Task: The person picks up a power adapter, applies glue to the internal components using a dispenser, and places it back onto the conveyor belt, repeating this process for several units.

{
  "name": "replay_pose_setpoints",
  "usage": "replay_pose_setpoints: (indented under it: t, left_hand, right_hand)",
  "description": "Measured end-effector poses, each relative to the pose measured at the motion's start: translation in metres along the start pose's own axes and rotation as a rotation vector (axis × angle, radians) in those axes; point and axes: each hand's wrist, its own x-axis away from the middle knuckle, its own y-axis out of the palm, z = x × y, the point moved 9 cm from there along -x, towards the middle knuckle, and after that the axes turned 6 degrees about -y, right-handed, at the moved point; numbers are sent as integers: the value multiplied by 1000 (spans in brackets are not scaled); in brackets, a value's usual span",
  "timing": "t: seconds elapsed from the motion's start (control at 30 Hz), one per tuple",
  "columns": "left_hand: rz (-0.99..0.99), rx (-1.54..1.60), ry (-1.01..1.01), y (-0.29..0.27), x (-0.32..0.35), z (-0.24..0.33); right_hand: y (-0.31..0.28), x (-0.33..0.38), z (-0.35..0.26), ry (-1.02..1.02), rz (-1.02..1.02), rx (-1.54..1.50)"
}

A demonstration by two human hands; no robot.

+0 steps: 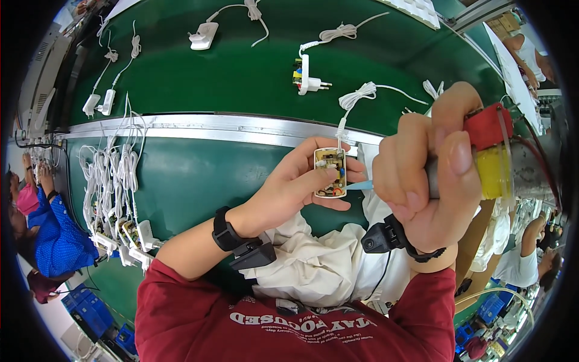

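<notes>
At the far left a person in blue sits beside the green tabletop. Near that edge lies a dense bunch of white corded chargers, cords looped and tangled, crowding the left part of the near surface. A metal rail runs across, dividing the near tabletop from a green conveyor belt behind it, where 4 more white charger units lie well apart, among them a white charger base and an open plug unit with its circuit showing. Between the bunch and the hands the green surface lies bare and smooth.

The left hand, a black wristband on its wrist, grasps an open white charger shell with a small circuit board inside; its white cord runs up onto the belt. A crumpled white cloth lies under both forearms. The right hand is clenched around a grey tool handle banded red and yellow, whose pale blue tip is just beside the shell's right edge
</notes>
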Motion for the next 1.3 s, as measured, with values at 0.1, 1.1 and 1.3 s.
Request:
replay_pose_setpoints:
  t: [0.1, 1.1, 1.3]
  left_hand:
    - [-6, 2, 13, -1, -1, 1]
    - [-180, 238, -33, 6, -7, -5]
    - [-127, 104, -48, -12, -24, -12]
  right_hand:
    - [0, 1, 2, 19, -17, -18]
    - [5, 8, 13, -33, -40, -85]
    - [0, 11, 22, -58, 7, -89]
